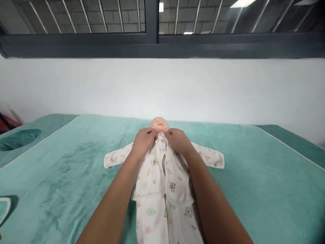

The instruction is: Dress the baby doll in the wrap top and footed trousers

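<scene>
A baby doll [159,123] lies on its back on a teal blanket [76,176], head away from me. It wears a white printed romper [162,183] with sleeves spread out to both sides. My left hand [143,140] is closed on the left edge of the romper's collar just under the doll's chin. My right hand [177,139] is closed on the collar's right edge, close beside the left. The front of the romper gapes slightly down the middle between my forearms.
The teal blanket covers a wide table that runs to a white wall [162,88] below a dark-framed window [152,40]. A darker teal cloth [17,139] lies at the far left. A pale object [3,208] shows at the left edge.
</scene>
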Motion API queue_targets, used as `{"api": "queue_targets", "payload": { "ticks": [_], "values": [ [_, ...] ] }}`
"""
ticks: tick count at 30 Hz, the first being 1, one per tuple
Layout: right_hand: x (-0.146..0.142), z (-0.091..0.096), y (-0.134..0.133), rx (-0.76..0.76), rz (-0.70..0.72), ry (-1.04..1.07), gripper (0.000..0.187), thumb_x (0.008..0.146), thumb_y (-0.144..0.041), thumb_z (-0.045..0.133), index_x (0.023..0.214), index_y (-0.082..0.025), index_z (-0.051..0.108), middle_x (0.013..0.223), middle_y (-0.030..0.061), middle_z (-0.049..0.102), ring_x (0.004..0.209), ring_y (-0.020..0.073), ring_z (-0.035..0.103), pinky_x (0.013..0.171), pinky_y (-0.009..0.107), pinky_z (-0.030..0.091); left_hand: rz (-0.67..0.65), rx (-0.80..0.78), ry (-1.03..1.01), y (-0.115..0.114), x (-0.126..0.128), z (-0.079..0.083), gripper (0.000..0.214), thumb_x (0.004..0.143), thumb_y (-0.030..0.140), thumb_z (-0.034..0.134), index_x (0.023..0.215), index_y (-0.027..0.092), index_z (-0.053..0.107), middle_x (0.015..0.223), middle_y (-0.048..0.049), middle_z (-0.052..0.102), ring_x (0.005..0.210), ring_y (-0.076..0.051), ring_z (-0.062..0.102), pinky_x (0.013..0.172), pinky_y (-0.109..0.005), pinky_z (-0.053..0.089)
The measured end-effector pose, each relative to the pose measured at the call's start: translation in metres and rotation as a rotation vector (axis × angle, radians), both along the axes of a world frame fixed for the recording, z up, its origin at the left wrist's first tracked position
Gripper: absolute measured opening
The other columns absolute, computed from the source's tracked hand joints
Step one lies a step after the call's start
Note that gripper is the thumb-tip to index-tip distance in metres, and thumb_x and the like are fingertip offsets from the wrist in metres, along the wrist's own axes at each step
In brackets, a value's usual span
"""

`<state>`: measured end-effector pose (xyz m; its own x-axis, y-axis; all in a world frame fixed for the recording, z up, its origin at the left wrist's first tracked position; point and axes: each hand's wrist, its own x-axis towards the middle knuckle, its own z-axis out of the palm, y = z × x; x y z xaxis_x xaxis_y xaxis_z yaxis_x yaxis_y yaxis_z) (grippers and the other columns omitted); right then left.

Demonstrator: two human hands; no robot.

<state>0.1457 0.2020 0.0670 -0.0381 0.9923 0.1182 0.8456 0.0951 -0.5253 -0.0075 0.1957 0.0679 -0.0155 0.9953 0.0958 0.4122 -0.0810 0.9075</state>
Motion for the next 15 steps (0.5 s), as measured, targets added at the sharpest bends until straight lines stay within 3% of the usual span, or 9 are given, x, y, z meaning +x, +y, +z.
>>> {"api": "queue_targets", "payload": {
  "ticks": [2,5,9,15],
  "values": [
    [0.002,-0.007,0.004,0.059,-0.005,0.181,0.034,0.090,-0.035,0.037,0.062,-0.019,0.049,0.067,0.0021,0.058,0.065,0.0142,0.049,0.059,0.026,0.032,-0.016,0.000,-0.011,0.003,0.000,0.002,0.024,0.077,0.035,0.054,0.064,0.017,0.062,0.059,0.0009,0.057,0.054,-0.012,0.047,0.054,-0.024,0.032],
    [-0.003,-0.013,0.007,0.096,-0.002,0.448,0.031,0.085,-0.040,0.046,0.064,-0.019,0.055,0.065,-0.0004,0.058,0.064,0.0134,0.049,0.061,0.025,0.035,-0.085,-0.030,0.020,0.007,0.000,0.004,0.025,0.077,0.039,0.057,0.075,0.017,0.068,0.070,-0.0008,0.065,0.059,-0.013,0.051,0.056,-0.025,0.034],
    [-0.010,-0.015,0.006,0.070,-0.006,0.562,0.023,0.080,-0.039,0.054,0.068,-0.020,0.061,0.070,-0.0017,0.062,0.068,0.0139,0.052,0.063,0.025,0.037,-0.123,-0.025,0.040,0.008,-0.003,0.003,0.026,0.078,0.042,0.060,0.071,0.017,0.066,0.069,0.0000,0.064,0.055,-0.011,0.046,0.054,-0.024,0.033],
    [-0.009,-0.015,0.002,0.062,0.013,0.719,0.019,0.078,-0.037,0.057,0.075,-0.021,0.067,0.078,-0.0017,0.066,0.074,0.0150,0.055,0.067,0.026,0.040,-0.075,-0.033,-0.289,0.009,-0.001,-0.003,0.022,0.077,0.038,0.063,0.074,0.016,0.063,0.061,0.0017,0.056,0.053,-0.009,0.046,0.052,-0.022,0.033]
  ]
}}
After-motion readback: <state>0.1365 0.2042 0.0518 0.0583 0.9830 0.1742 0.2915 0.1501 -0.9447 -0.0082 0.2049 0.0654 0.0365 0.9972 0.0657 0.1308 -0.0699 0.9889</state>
